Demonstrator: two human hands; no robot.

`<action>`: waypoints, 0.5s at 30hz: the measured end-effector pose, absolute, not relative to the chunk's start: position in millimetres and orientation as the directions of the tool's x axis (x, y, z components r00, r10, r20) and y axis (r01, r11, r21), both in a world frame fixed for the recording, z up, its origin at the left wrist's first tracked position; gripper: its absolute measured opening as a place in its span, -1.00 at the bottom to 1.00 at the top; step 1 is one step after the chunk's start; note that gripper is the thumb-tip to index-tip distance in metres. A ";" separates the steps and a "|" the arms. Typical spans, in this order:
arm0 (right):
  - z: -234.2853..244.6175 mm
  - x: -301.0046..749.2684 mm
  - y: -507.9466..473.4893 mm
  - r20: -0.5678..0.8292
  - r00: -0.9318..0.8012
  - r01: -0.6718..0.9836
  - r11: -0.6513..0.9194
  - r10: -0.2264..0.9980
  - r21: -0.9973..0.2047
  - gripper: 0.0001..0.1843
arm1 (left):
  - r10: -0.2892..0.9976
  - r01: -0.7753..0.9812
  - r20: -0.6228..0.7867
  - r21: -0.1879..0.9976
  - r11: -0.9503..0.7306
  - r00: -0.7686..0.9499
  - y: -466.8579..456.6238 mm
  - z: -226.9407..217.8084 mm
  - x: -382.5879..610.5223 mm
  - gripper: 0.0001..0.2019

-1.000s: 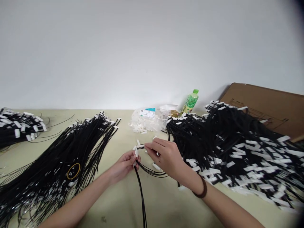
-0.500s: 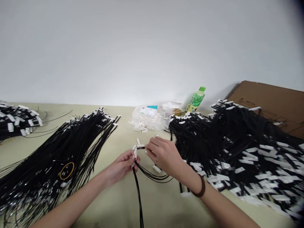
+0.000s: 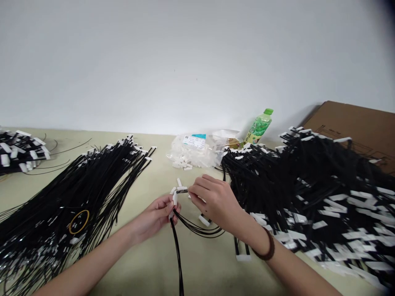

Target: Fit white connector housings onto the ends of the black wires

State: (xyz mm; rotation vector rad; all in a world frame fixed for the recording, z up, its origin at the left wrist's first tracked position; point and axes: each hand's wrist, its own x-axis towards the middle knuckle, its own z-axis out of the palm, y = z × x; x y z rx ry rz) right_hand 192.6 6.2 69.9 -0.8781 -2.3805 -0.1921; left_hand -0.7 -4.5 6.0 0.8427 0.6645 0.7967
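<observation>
My left hand (image 3: 163, 210) is closed on a white connector (image 3: 175, 198) with black wires running from it. Some of those wires (image 3: 179, 257) hang down toward the near table edge, and others curve off to the right. My right hand (image 3: 212, 201) pinches the ends of several thin black wires (image 3: 182, 190) just right of the connector. Its fingertips partly hide what they hold. A few loose white connectors (image 3: 179, 182) lie on the table just beyond my hands, and another white piece (image 3: 204, 220) rests under my right hand.
A large bundle of black wires (image 3: 92, 185) with a yellow rubber band (image 3: 79, 222) lies left. Wired white connectors (image 3: 331, 211) are heaped right. Behind are a plastic bag of white connectors (image 3: 197, 154), a green-capped bottle (image 3: 258, 127) and a cardboard box (image 3: 354, 127). Another connector pile (image 3: 23, 150) sits far left.
The view has shifted slightly. Both hands keep nearly the same position and grip, with the wires still pinched beside the connector.
</observation>
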 end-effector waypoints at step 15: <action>58.9 185.9 6.5 0.568 -0.637 0.583 0.808 0.522 -0.088 -0.81 | 0.814 -0.326 -0.187 0.850 0.415 0.549 -5.2 6.0 -1.9 -0.86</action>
